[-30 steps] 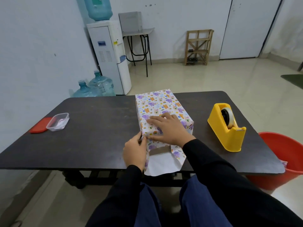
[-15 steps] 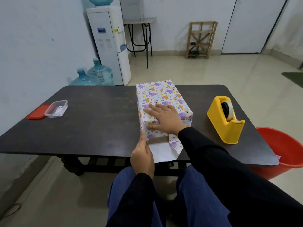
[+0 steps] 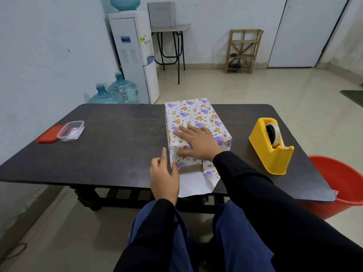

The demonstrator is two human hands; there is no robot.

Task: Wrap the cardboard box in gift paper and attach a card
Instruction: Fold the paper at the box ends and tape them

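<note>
Left hand (image 3: 164, 178) opened beside box (image 3: 196, 114)

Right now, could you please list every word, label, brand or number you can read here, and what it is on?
No text can be read.
Blue panel on the water dispenser: too blurred.
Yellow sticker beside it: too small.
Gift paper: cartoon pictures only, no words made out.
Slip in the clear container: pink marks, blurred.
Tape dispenser: no marking shows.

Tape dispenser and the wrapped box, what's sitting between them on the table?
Nothing: the head view shows only a bare strip of dark table between the box and the tape dispenser.
</note>
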